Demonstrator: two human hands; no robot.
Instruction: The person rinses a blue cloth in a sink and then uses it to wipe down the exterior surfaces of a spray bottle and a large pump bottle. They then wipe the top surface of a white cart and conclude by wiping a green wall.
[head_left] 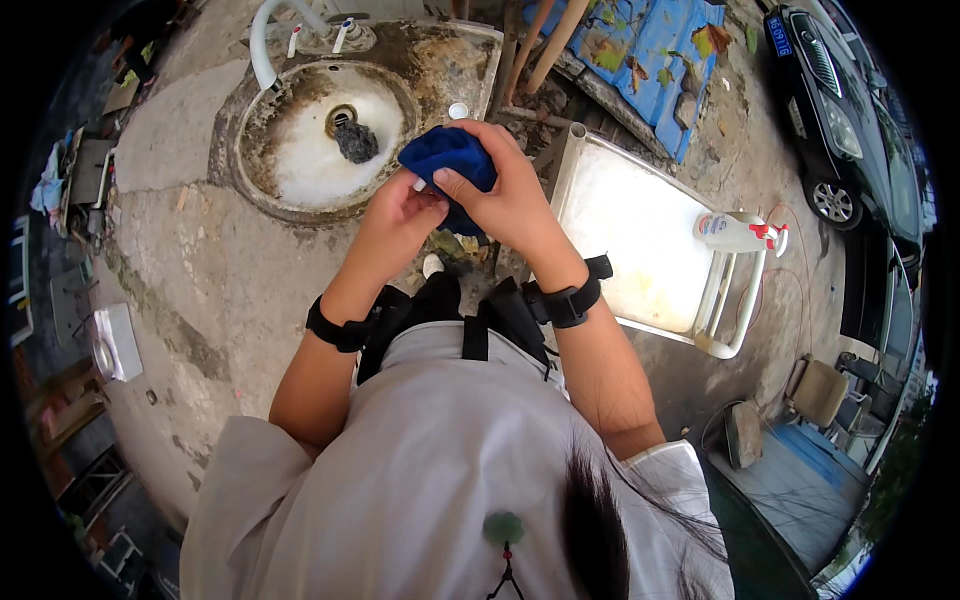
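My right hand (495,190) grips a bunched dark blue cloth (432,153) just beyond the right rim of the stained sink (280,205). Beside it, my left hand (405,210) has curled fingers round a small white item (419,185), mostly hidden under the cloth; I cannot make out what it is. A grey, wadded scrubber-like lump (357,145) lies by the drain. A small white cap (459,111) sits on the sink's stained surround, near my hands.
A white metal cart (625,250) stands to the right with a spray bottle (722,232) on it. Behind are a blue tarp (620,50), wooden poles (550,45) and a dark parked car (840,120). A curved white faucet (262,55) arches over the sink.
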